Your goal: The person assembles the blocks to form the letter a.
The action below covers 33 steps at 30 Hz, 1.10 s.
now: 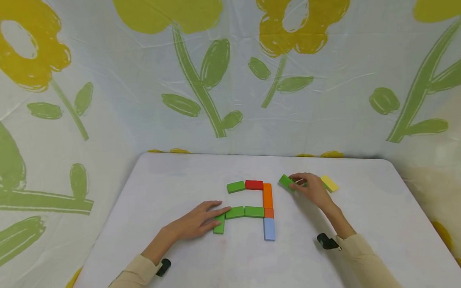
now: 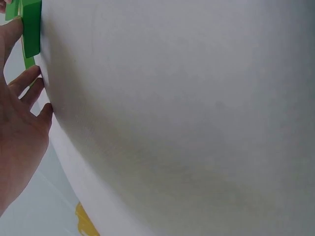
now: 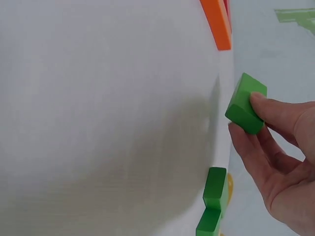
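My right hand (image 1: 311,191) pinches a green block (image 1: 285,181) right of the eight-block layout (image 1: 254,212) (already laid); my left hand (image 1: 196,221), fingers apart, touches the layout. Held block and yellow block (image 1: 329,183) apparently remain.

on the white table (image 1: 204,268) lie one green block (image 1: 236,187), a red block (image 1: 254,185), two orange blocks (image 1: 268,195), a blue block (image 1: 269,229), three more green blocks (image 1: 254,212) and, well apart, a yellow block (image 1: 330,183), seemingly beside partly hidden green ones (image 3: 215,186).
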Each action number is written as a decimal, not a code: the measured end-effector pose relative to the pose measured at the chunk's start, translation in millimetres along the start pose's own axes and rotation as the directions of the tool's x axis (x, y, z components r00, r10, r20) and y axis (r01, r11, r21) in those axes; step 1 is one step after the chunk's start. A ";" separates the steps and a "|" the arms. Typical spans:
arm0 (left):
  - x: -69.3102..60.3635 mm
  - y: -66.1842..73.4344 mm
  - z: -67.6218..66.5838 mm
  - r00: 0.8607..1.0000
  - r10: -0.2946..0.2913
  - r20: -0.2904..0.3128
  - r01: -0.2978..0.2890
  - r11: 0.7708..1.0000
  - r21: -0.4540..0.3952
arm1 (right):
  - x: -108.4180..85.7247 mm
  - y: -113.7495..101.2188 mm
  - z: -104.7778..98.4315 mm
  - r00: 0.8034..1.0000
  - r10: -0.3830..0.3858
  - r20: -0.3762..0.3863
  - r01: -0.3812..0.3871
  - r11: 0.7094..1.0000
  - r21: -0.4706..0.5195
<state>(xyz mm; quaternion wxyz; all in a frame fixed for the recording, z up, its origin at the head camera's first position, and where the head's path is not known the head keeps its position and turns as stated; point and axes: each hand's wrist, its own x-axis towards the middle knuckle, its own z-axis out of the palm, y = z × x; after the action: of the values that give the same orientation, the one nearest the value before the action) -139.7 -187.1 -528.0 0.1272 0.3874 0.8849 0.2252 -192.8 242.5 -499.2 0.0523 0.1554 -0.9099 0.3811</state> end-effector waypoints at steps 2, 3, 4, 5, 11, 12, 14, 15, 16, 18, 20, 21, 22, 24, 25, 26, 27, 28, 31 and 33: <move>-0.3 0.0 -0.2 1.000 0.004 -0.004 -0.004 1.000 0.001 | -4.3 -4.2 1.0 1.000 -0.005 -0.011 0.005 1.000 0.006; -0.4 -0.1 -0.4 1.000 0.002 -0.001 -0.002 1.000 0.003 | -6.3 -6.4 1.5 1.000 -0.005 -0.013 0.005 1.000 0.010; -0.5 -0.3 -0.3 1.000 0.003 -0.003 -0.003 1.000 0.001 | -8.3 -8.8 2.1 1.000 -0.002 -0.013 0.002 1.000 0.013; -0.6 -0.3 -0.5 1.000 0.003 -0.002 -0.003 1.000 -0.003 | -10.2 -10.6 3.0 1.000 0.000 -0.013 0.000 1.000 0.014; -2.1 1.9 -2.5 1.000 -0.004 -0.001 0.004 1.000 -0.019 | -21.0 -19.2 8.8 1.000 -0.002 -0.004 0.002 1.000 0.026; -2.1 2.3 -2.7 1.000 -0.003 -0.002 0.003 1.000 -0.016 | -23.0 -20.6 9.5 1.000 0.001 -0.003 -0.001 1.000 0.031; -1.9 3.1 -2.9 1.000 -0.003 0.001 0.003 1.000 -0.017 | -27.0 -23.2 11.0 1.000 0.016 0.002 -0.016 0.999 0.038; -1.7 3.2 -2.9 1.000 -0.003 0.003 0.003 1.000 -0.016 | -28.9 -24.2 12.0 1.000 0.022 0.005 -0.022 0.999 0.040; -1.7 3.3 -3.0 1.000 -0.004 0.005 0.005 1.000 -0.020 | -30.8 -25.1 12.9 1.000 0.027 0.008 -0.027 0.999 0.044; -1.7 3.0 -2.7 1.000 -0.006 0.008 0.006 1.000 -0.017 | -34.2 -27.5 14.7 0.999 0.034 0.016 -0.035 0.998 0.056; -1.8 2.5 -2.4 1.000 -0.007 0.008 0.008 1.000 -0.016 | -37.4 -30.0 16.7 0.999 0.039 0.023 -0.040 0.997 0.067; -1.8 2.3 -2.1 1.000 -0.008 0.007 0.008 1.000 -0.013 | -39.2 -31.2 17.8 0.999 0.042 0.025 -0.044 0.996 0.075; -1.8 2.1 -1.9 1.000 -0.008 0.005 0.008 1.000 -0.012 | -41.0 -32.6 18.7 0.999 0.044 0.029 -0.046 0.996 0.081; -1.8 1.6 -1.3 1.000 -0.001 -0.001 0.001 1.000 -0.005 | -44.9 -35.9 20.4 0.998 0.051 0.039 -0.055 0.994 0.093; -1.7 1.6 -1.2 1.000 0.001 -0.003 -0.001 1.000 -0.005 | -46.9 -37.5 21.5 0.998 0.053 0.042 -0.057 0.993 0.099; -1.6 1.6 -1.1 1.000 0.003 -0.004 -0.003 1.000 -0.005 | -49.0 -39.4 22.4 0.997 0.055 0.047 -0.060 0.993 0.105; -1.5 1.8 -1.3 1.000 0.003 -0.004 -0.003 1.000 -0.006 | -51.1 -41.2 23.5 0.997 0.058 0.053 -0.064 0.991 0.115; -1.3 1.9 -1.5 1.000 0.003 -0.004 -0.003 1.000 -0.009 | -53.2 -43.2 24.3 0.997 0.059 0.058 -0.066 0.990 0.124; -0.9 2.9 -2.2 1.000 -0.001 -0.002 0.001 1.000 -0.013 | -59.4 -49.3 27.6 0.996 0.060 0.071 -0.070 0.986 0.150; -0.6 3.5 -2.5 1.000 -0.001 -0.001 0.001 1.000 -0.012 | -63.4 -53.0 29.9 0.995 0.056 0.079 -0.068 0.984 0.164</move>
<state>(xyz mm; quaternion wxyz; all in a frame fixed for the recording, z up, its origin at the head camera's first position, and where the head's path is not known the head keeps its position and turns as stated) -138.1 -186.3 -524.1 0.1294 0.3859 0.8838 0.2308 -115.0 201.6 -497.9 -0.0062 0.1449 -0.8806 0.4511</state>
